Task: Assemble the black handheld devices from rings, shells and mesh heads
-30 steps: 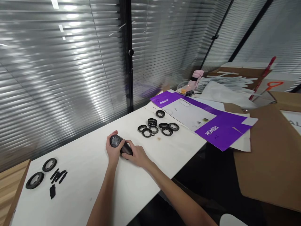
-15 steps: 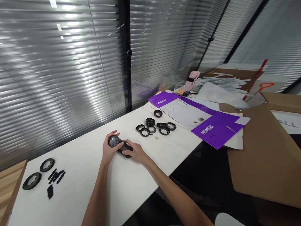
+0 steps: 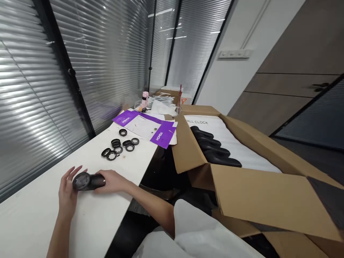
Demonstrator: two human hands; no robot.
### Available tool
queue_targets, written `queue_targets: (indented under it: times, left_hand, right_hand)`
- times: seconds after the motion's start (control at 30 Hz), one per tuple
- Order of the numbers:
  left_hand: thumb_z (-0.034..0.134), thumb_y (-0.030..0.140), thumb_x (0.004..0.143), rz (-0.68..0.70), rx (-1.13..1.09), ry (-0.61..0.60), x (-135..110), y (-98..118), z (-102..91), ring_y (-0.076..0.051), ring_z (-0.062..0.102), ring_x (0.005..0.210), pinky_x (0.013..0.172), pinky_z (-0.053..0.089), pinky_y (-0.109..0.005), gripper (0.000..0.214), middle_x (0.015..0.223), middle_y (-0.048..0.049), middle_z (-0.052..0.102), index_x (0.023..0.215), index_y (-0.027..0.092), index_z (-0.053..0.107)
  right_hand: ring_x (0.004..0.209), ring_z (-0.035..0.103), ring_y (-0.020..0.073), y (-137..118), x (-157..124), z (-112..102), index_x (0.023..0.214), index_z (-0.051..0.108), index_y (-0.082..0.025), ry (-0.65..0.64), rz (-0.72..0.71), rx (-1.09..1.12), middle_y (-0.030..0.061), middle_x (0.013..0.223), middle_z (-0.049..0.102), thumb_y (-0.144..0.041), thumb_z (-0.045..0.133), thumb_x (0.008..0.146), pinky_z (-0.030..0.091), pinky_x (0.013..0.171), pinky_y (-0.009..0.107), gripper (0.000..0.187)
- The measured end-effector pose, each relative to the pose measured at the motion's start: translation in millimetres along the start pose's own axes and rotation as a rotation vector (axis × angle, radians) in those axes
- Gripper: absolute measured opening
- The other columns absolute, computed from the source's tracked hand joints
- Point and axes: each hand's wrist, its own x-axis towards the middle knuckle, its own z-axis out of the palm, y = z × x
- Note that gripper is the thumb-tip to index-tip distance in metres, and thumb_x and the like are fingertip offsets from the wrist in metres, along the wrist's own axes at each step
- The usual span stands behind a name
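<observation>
Your view has swung right since the earlier frame, so the open cardboard box [image 3: 249, 193] now fills the right side, and the loose black pieces at the left end of the table [image 3: 34, 229] have dropped out of sight. Between your hands, over the table near its edge, you hold a dark handheld device [image 3: 92, 181], now turned more crosswise. Your left hand [image 3: 67, 191] cups its round mesh head [image 3: 81, 181] in a loose, wide grip, with the fingers spread. Your right hand [image 3: 113, 181] has a narrower grip, wrapped over the body. Farther along the table lie black rings [image 3: 118, 147], just beside a flattened purple-and-white carton [image 3: 145, 127]. In the box, dark curved parts [image 3: 212, 147] rest on white foam [image 3: 249, 157], below a "WALL CLOCK" sheet [image 3: 197, 122].
</observation>
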Motion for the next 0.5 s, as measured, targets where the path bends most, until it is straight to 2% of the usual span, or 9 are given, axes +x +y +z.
queue_targets:
  times: [0.07, 0.13, 0.23, 0.33, 0.4, 0.5]
  left_hand:
    - [0.083, 0.073, 0.067, -0.079, -0.072, 0.007, 4, 0, -7.9, -0.039, 0.072, 0.114, 0.093, 0.062, -0.055, 0.081, 0.138, -0.0145, 0.068, 0.13, 0.025, 0.065]
    - [0.079, 0.072, 0.073, -0.1, -0.113, 0.068, 8, 2, -17.1, -0.04, 0.072, 0.113, 0.096, 0.061, -0.059, 0.075, 0.135, -0.0126, 0.07, 0.131, 0.026, 0.065]
    - [0.07, 0.066, 0.084, -0.119, -0.144, 0.161, 6, 11, -26.4, -0.042, 0.07, 0.12, 0.112, 0.048, -0.072, 0.06, 0.129, -0.0103, 0.073, 0.13, 0.026, 0.067]
    - [0.068, 0.062, 0.085, -0.138, -0.159, 0.272, -3, 29, -23.9, -0.045, 0.065, 0.129, 0.12, 0.032, -0.082, 0.05, 0.12, -0.0076, 0.076, 0.119, 0.026, 0.071]
    - [0.067, 0.064, 0.085, -0.139, -0.153, 0.316, -11, 42, -16.7, -0.045, 0.06, 0.136, 0.123, 0.028, -0.083, 0.043, 0.114, -0.0018, 0.078, 0.111, 0.03, 0.073]
    - [0.064, 0.068, 0.086, -0.125, -0.097, 0.304, -19, 52, -4.8, -0.041, 0.055, 0.142, 0.126, 0.024, -0.083, 0.035, 0.106, 0.0101, 0.079, 0.104, 0.04, 0.074]
  right_hand:
    - [0.087, 0.07, 0.0238, 0, -24, -23, 0.103, 0.065, -0.025, -0.017, 0.078, 0.256, -0.0005, 0.094, 0.071, -0.04, 0.095, 0.064, 0.054, 0.073, 0.032, 0.052]
    - [0.071, 0.066, 0.0186, 6, -49, -46, 0.107, 0.063, -0.026, 0.01, 0.136, 0.544, -0.0026, 0.084, 0.068, -0.041, 0.094, 0.064, 0.053, 0.062, 0.029, 0.055]
    - [0.062, 0.063, 0.0164, 24, -88, -81, 0.118, 0.058, -0.027, 0.213, 0.117, 0.772, -0.0007, 0.083, 0.07, -0.048, 0.09, 0.068, 0.052, 0.054, 0.029, 0.063]
    - [0.067, 0.067, 0.019, 40, -124, -125, 0.126, 0.057, -0.026, 0.425, 0.098, 0.73, 0.0045, 0.091, 0.074, -0.046, 0.088, 0.07, 0.057, 0.057, 0.032, 0.067]
    - [0.075, 0.071, 0.0212, 48, -145, -161, 0.128, 0.058, -0.025, 0.566, 0.119, 0.601, 0.0053, 0.096, 0.074, -0.042, 0.085, 0.071, 0.061, 0.065, 0.036, 0.066]
    - [0.085, 0.072, 0.0233, 57, -171, -224, 0.126, 0.062, -0.023, 0.804, 0.182, 0.327, 0.0042, 0.095, 0.072, -0.038, 0.078, 0.073, 0.063, 0.075, 0.039, 0.057]
